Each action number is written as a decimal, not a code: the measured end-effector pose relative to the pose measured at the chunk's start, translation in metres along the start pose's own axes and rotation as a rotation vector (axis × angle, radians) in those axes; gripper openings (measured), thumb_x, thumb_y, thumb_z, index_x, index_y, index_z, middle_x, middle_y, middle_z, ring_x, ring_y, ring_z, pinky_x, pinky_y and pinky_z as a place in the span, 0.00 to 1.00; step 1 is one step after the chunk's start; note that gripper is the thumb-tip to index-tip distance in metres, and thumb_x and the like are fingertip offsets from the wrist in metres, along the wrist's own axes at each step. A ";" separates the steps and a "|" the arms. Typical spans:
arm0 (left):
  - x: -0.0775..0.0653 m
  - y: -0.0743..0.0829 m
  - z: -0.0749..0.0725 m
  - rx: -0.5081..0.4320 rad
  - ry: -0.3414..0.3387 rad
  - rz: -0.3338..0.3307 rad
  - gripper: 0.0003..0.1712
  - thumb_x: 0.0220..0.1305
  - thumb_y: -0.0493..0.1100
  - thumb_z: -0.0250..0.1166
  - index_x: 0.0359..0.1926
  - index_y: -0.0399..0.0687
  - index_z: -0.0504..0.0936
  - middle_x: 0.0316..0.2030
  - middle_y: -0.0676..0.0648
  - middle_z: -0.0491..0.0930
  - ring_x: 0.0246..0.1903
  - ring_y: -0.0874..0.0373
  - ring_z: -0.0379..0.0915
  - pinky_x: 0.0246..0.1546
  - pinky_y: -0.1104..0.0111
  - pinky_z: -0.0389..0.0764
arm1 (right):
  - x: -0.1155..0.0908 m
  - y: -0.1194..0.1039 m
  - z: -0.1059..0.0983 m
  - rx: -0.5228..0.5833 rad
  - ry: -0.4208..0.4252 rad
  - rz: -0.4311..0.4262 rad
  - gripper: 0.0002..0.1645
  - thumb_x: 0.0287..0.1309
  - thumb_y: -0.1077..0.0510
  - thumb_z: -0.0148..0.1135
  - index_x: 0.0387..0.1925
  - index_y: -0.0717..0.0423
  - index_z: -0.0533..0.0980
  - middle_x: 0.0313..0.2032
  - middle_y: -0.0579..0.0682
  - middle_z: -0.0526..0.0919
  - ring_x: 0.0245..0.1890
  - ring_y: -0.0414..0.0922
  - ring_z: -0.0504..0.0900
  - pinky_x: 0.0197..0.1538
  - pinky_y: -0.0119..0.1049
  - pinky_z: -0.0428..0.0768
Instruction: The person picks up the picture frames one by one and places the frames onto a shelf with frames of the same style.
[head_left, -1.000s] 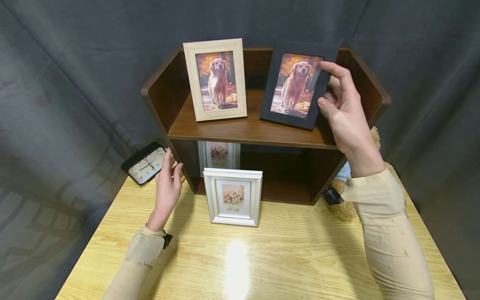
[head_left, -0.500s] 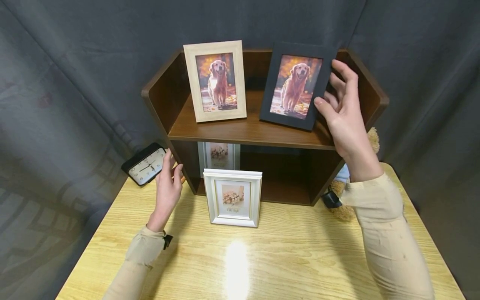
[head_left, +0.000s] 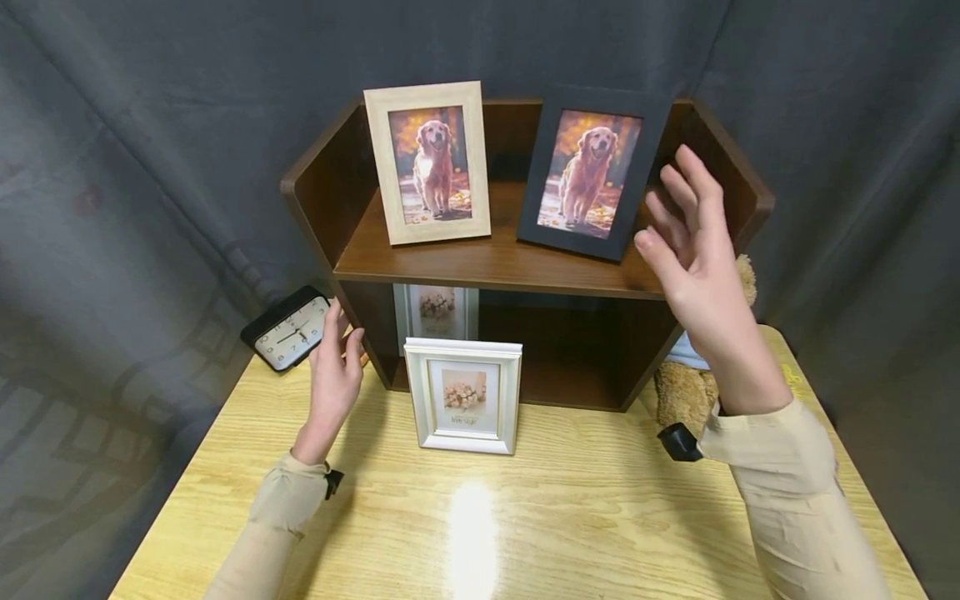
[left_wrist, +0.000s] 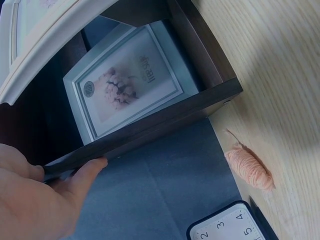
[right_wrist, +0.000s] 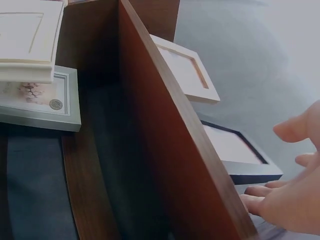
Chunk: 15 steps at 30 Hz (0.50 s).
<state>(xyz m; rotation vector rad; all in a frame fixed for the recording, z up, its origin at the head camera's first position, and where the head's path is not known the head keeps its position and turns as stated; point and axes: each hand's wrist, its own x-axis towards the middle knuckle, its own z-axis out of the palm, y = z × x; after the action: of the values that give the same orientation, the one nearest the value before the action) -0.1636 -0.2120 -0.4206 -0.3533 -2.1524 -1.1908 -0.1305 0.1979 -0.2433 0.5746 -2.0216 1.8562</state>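
A dark brown two-tier shelf (head_left: pixel 498 265) stands at the back of the table. My left hand (head_left: pixel 333 375) holds its left side panel, the panel's edge running between thumb and fingers in the left wrist view. On the upper tier, a cream picture frame (head_left: pixel 480 167) and a black picture frame (head_left: pixel 542 179) both lean back, each with a dog photo. My right hand (head_left: pixel 705 258) hovers just right of the black frame, fingers spread and slightly bent, holding nothing. A pale grey-green picture frame (left_wrist: pixel 187 82) leans inside the lower tier.
A white picture frame (head_left: pixel 512 400) stands upright before the shelf. To the left are a black-cased clock (head_left: pixel 288 329) and a pink yarn bundle (left_wrist: pixel 250 169). A plush toy (head_left: pixel 682 392) sits by the shelf's right side, partly hidden by my arm. Grey curtains (head_left: pixel 150 167) hang behind.
My right hand has let go of the black picture frame's right edge and drawn away to the right and down. The black frame stays leaning on the upper tier. My left hand stays put.
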 end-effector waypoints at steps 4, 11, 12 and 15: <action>0.000 0.001 0.000 -0.027 0.004 -0.001 0.33 0.79 0.25 0.56 0.80 0.37 0.64 0.69 0.30 0.75 0.65 0.34 0.76 0.47 0.85 0.76 | -0.013 -0.003 0.001 0.001 -0.021 -0.026 0.50 0.76 0.68 0.58 0.87 0.44 0.46 0.84 0.52 0.48 0.83 0.53 0.52 0.79 0.33 0.58; -0.002 -0.001 0.001 -0.019 0.012 0.023 0.33 0.78 0.24 0.56 0.80 0.35 0.64 0.67 0.28 0.76 0.60 0.33 0.79 0.45 0.87 0.75 | -0.038 -0.003 0.002 -0.022 -0.029 -0.031 0.47 0.76 0.70 0.57 0.86 0.46 0.49 0.84 0.52 0.50 0.83 0.53 0.50 0.78 0.31 0.58; -0.002 -0.001 0.001 -0.021 0.013 0.023 0.33 0.78 0.24 0.56 0.80 0.35 0.64 0.68 0.28 0.75 0.61 0.33 0.79 0.46 0.87 0.75 | -0.041 -0.003 0.002 -0.022 -0.028 -0.029 0.47 0.76 0.70 0.56 0.86 0.47 0.49 0.83 0.52 0.51 0.83 0.53 0.50 0.78 0.31 0.59; -0.001 -0.001 0.001 -0.029 0.016 0.024 0.33 0.78 0.24 0.56 0.80 0.35 0.64 0.68 0.29 0.75 0.62 0.34 0.78 0.46 0.85 0.77 | -0.051 -0.002 0.004 -0.013 -0.021 -0.028 0.45 0.75 0.72 0.55 0.84 0.48 0.51 0.83 0.52 0.52 0.83 0.54 0.51 0.78 0.31 0.59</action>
<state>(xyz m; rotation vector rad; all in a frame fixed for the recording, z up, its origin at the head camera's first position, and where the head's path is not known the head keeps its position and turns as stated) -0.1640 -0.2120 -0.4226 -0.3790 -2.1134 -1.2083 -0.0859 0.1974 -0.2676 0.6180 -2.0270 1.8267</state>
